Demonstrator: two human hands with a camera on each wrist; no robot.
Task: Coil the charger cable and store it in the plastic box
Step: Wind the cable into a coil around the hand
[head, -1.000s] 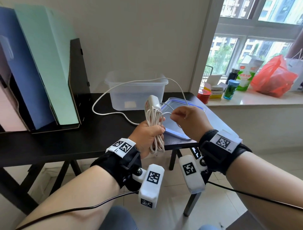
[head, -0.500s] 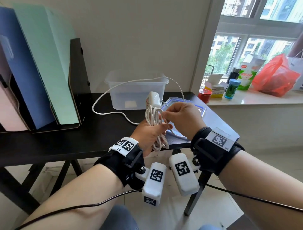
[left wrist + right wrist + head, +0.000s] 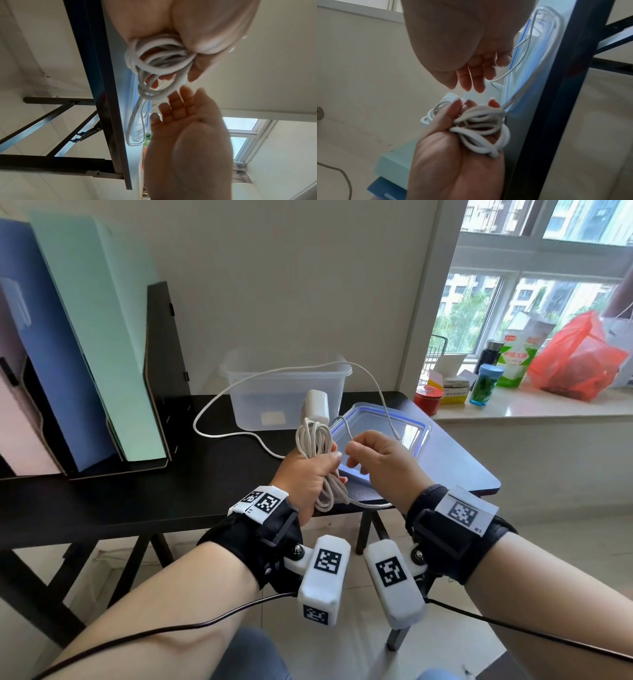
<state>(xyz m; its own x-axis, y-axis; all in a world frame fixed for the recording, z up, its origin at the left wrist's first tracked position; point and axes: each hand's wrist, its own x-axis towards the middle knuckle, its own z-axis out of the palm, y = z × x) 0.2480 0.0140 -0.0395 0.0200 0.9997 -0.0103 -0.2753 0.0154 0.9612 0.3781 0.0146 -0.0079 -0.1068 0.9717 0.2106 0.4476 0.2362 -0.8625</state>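
White cable [image 3: 313, 446] coils in L hand [image 3: 305, 474] fingers [image 3: 329, 457]

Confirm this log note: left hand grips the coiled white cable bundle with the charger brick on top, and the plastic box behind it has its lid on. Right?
Not quite: the plastic box is open. Its blue-rimmed lid lies flat on the table beside it, as the head view shows. The left hand does grip the coiled cable.

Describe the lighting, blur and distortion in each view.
Head view: bright window daylight, wide-angle bending of the dark table, sharp white coiled charger cable. Left wrist view: right hand close and soft, backlit by the window. Right wrist view: left hand dim, table edge blurred.
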